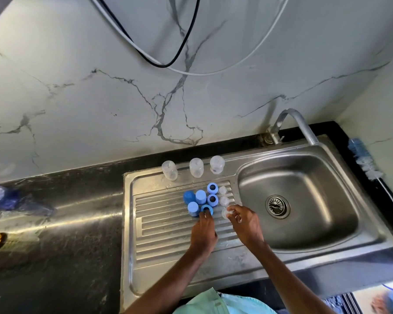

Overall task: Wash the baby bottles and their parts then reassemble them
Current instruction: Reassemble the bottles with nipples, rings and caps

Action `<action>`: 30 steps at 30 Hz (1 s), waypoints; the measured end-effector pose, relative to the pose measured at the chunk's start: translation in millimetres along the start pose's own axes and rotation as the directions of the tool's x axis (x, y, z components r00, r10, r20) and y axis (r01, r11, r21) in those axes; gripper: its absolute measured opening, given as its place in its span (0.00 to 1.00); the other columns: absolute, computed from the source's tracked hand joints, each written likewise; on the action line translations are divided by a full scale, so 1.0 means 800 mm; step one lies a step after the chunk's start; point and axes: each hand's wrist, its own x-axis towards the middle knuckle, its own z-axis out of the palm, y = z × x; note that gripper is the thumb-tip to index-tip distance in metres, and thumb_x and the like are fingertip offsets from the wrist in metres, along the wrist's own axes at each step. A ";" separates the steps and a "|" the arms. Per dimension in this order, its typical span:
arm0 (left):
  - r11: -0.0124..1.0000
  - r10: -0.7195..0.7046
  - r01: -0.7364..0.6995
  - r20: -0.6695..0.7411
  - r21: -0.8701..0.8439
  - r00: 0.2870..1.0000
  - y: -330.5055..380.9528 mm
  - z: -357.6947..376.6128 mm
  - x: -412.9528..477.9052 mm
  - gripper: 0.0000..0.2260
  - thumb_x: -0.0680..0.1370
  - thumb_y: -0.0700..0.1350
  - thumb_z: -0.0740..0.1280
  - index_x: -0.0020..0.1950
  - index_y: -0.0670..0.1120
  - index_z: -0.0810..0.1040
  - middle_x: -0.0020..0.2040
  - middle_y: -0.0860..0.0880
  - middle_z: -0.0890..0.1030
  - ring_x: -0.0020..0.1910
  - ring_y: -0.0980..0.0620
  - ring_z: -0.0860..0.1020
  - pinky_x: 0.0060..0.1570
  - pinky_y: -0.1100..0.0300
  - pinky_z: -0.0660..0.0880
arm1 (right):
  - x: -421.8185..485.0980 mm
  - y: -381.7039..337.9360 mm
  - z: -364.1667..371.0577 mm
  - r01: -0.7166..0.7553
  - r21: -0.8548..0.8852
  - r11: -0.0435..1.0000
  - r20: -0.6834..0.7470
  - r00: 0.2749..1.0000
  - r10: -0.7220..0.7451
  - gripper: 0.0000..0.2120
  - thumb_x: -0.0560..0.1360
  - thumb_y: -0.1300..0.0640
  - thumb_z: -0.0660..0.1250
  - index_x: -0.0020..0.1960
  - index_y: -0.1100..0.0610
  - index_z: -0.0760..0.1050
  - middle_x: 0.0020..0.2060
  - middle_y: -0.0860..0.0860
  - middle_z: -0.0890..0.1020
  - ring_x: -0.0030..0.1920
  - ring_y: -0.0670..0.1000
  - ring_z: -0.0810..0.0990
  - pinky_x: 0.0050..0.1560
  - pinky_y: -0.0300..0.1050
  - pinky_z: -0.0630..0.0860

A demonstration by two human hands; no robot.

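On the ribbed steel draining board (168, 234) beside the sink (304, 232), the washed parts stand in a small group. The left hand (203, 231) reaches forward, and its bent fingertips are on the near edge of a blue ring (208, 208), the nearest of the group. I cannot tell if they pinch the ring or only touch it. The right hand (245, 223) is just beside it on the right, with fingers curled, and it pinches a clear nipple (225, 213) between thumb and fingertips, close above the board near the edge of the sink. Behind the held ring, two more rings (212, 199) lie flat, one behind the other. To their right stand two more nipples (224, 201), also in a line. To the left of the rings there are three blue caps (200, 197), close together, and the far left one is a darker blue. At the back edge of the board, three clear bottles (196, 167) stand in a row without tops, a little apart from each other. A metal tap (304, 128) bends over the sink. On the black counter (55, 223) at the far right lies a bottle brush (363, 163) with blue and white bristles, and at the far left there is a bluish plastic bag (7, 198).
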 end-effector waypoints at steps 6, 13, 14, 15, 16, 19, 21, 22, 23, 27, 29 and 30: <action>0.999 0.024 -0.022 -0.052 0.039 0.998 -0.007 0.000 -0.009 0.17 0.80 0.39 0.68 0.69 0.48 0.76 0.65 0.44 0.79 0.48 0.45 0.84 0.42 0.52 0.80 | -0.009 -0.009 -0.003 -0.054 0.130 0.990 -0.001 0.999 0.054 0.10 0.72 0.61 0.78 0.49 0.49 0.84 0.38 0.43 0.86 0.38 0.43 0.85 0.41 0.48 0.84; 0.989 0.009 -0.030 -0.139 -0.145 0.990 -0.020 -0.005 -0.040 0.13 0.82 0.51 0.68 0.65 0.52 0.77 0.67 0.50 0.75 0.59 0.50 0.80 0.54 0.55 0.80 | -0.021 -0.018 -0.021 -0.156 0.321 0.934 0.094 0.987 0.133 0.08 0.69 0.52 0.83 0.47 0.48 0.86 0.42 0.40 0.87 0.42 0.43 0.85 0.46 0.38 0.80; 0.974 0.003 -0.035 -0.143 -0.225 0.990 -0.023 -0.006 -0.044 0.12 0.80 0.52 0.71 0.62 0.51 0.78 0.64 0.51 0.76 0.58 0.52 0.80 0.53 0.58 0.79 | -0.022 -0.019 -0.024 -0.211 0.378 0.902 0.138 0.976 0.170 0.09 0.69 0.52 0.83 0.47 0.50 0.87 0.43 0.43 0.88 0.44 0.45 0.87 0.49 0.41 0.82; 0.948 -0.007 -0.039 -0.143 -0.316 0.990 -0.026 -0.010 -0.049 0.10 0.79 0.52 0.73 0.58 0.51 0.79 0.60 0.53 0.79 0.54 0.54 0.80 0.50 0.60 0.79 | -0.023 -0.022 -0.026 -0.276 0.451 0.849 0.193 0.959 0.209 0.10 0.69 0.53 0.83 0.48 0.52 0.87 0.44 0.48 0.89 0.46 0.49 0.88 0.51 0.47 0.84; 0.912 -0.026 -0.032 -0.136 -0.409 0.990 -0.030 -0.014 -0.053 0.10 0.77 0.53 0.75 0.53 0.52 0.79 0.54 0.55 0.81 0.50 0.56 0.81 0.47 0.60 0.80 | -0.026 -0.026 -0.031 -0.341 0.533 0.774 0.251 0.938 0.240 0.12 0.69 0.54 0.83 0.50 0.56 0.86 0.46 0.54 0.89 0.47 0.53 0.88 0.53 0.52 0.85; 0.779 -0.098 0.005 -0.113 -0.628 0.989 -0.034 -0.034 -0.061 0.12 0.72 0.50 0.81 0.47 0.49 0.81 0.45 0.55 0.85 0.44 0.58 0.84 0.46 0.63 0.80 | -0.035 -0.041 -0.044 -0.466 0.710 0.528 0.419 0.882 0.215 0.19 0.69 0.59 0.81 0.55 0.68 0.82 0.51 0.64 0.86 0.50 0.62 0.86 0.59 0.59 0.83; 0.697 -0.129 0.008 -0.114 -0.717 0.985 -0.033 -0.049 -0.064 0.16 0.69 0.47 0.83 0.49 0.47 0.79 0.45 0.52 0.86 0.43 0.57 0.85 0.45 0.63 0.81 | -0.039 -0.048 -0.048 -0.499 0.737 0.455 0.468 0.863 0.188 0.19 0.70 0.61 0.79 0.57 0.69 0.81 0.51 0.64 0.86 0.51 0.62 0.86 0.59 0.58 0.83; 0.668 -0.132 -0.003 -0.123 -0.744 0.984 -0.031 -0.057 -0.064 0.19 0.69 0.46 0.83 0.51 0.46 0.77 0.46 0.51 0.86 0.43 0.56 0.86 0.44 0.62 0.81 | -0.040 -0.051 -0.049 -0.507 0.743 0.438 0.478 0.859 0.184 0.18 0.71 0.62 0.78 0.58 0.69 0.81 0.51 0.63 0.86 0.51 0.60 0.85 0.58 0.57 0.83; 0.652 -0.129 -0.016 -0.132 -0.758 0.983 -0.029 -0.064 -0.063 0.21 0.69 0.46 0.83 0.54 0.46 0.76 0.48 0.50 0.86 0.43 0.55 0.86 0.44 0.62 0.82 | -0.039 -0.054 -0.051 -0.512 0.739 0.438 0.485 0.855 0.181 0.17 0.73 0.62 0.77 0.58 0.68 0.81 0.51 0.62 0.86 0.51 0.58 0.85 0.57 0.54 0.83; 0.640 -0.059 -0.067 -0.136 -0.765 0.989 -0.018 -0.090 -0.058 0.24 0.73 0.50 0.80 0.66 0.53 0.76 0.54 0.52 0.86 0.48 0.56 0.86 0.47 0.56 0.84 | -0.036 -0.074 -0.060 -0.465 0.708 0.531 0.482 0.868 0.117 0.12 0.77 0.61 0.74 0.59 0.63 0.84 0.55 0.58 0.86 0.53 0.52 0.83 0.53 0.47 0.79; 0.579 -0.044 -0.047 -0.089 -0.814 0.995 -0.013 -0.097 -0.055 0.20 0.75 0.50 0.78 0.65 0.58 0.78 0.58 0.49 0.85 0.54 0.51 0.85 0.45 0.50 0.85 | -0.034 -0.091 -0.068 -0.431 0.684 0.588 0.439 0.887 0.141 0.14 0.77 0.59 0.75 0.61 0.62 0.82 0.54 0.57 0.87 0.52 0.52 0.83 0.50 0.47 0.78; 0.548 -0.043 -0.033 -0.068 -0.836 0.997 -0.010 -0.101 -0.056 0.19 0.76 0.50 0.77 0.65 0.59 0.78 0.60 0.47 0.84 0.56 0.49 0.84 0.45 0.48 0.85 | -0.034 -0.103 -0.073 -0.402 0.664 0.630 0.392 0.905 0.164 0.15 0.77 0.58 0.76 0.62 0.62 0.81 0.51 0.55 0.88 0.50 0.53 0.84 0.48 0.48 0.78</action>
